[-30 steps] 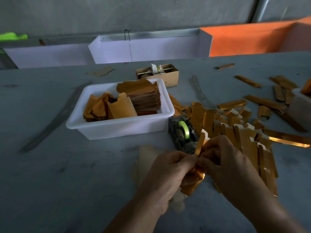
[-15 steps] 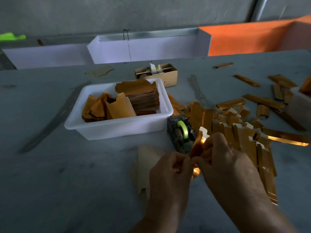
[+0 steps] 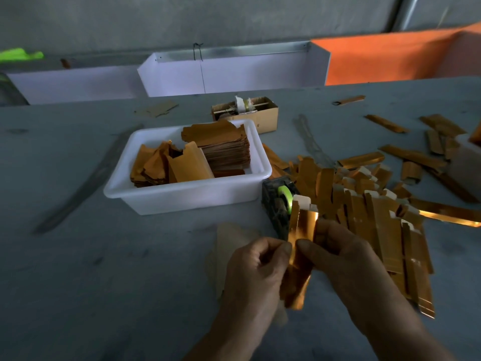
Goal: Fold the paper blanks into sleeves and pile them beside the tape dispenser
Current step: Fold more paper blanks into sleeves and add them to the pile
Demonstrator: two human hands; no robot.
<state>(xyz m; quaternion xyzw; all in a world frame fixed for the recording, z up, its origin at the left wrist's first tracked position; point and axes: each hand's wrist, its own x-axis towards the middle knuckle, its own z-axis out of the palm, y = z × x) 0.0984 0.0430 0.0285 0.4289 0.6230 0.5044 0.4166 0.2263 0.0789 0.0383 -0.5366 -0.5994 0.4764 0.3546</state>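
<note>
Here, mid-fold: left hand (image 3: 256, 267) and right hand (image 3: 346, 259) meeting low in the head view, each pinching the same gold paper blank (image 3: 299, 254) between thumb and curled fingers, left on its near-left edge, right on the opposite long edge. Held upright and lifted clear of the desk (image 3: 104, 282), apparently so the long panels can be bent round toward each other along the creases; shiny face turned to the camera, pale tab poking up at the top. Directly behind the blank, and partly hidden by it, the tape dispenser (image 3: 278, 201) with its green roll, close enough for a strip to be reached, by the look of it, without setting the piece down. Just right of the dispenser, touching and overlapping one another, a loose pile of finished sleeves (image 3: 377, 217), fanned toward the right hand's wrist; sensible as a drop zone, since only a short sideways move would be needed. Further left, a white tub (image 3: 187, 194) stocked with flat blanks, some stacked, some leaning. Behind that, a small cardboard box (image 3: 244, 113). Scattered strips well apart at the far right. Judged as partway through: sleeve not yet closed, plenty of blanks left.
</note>
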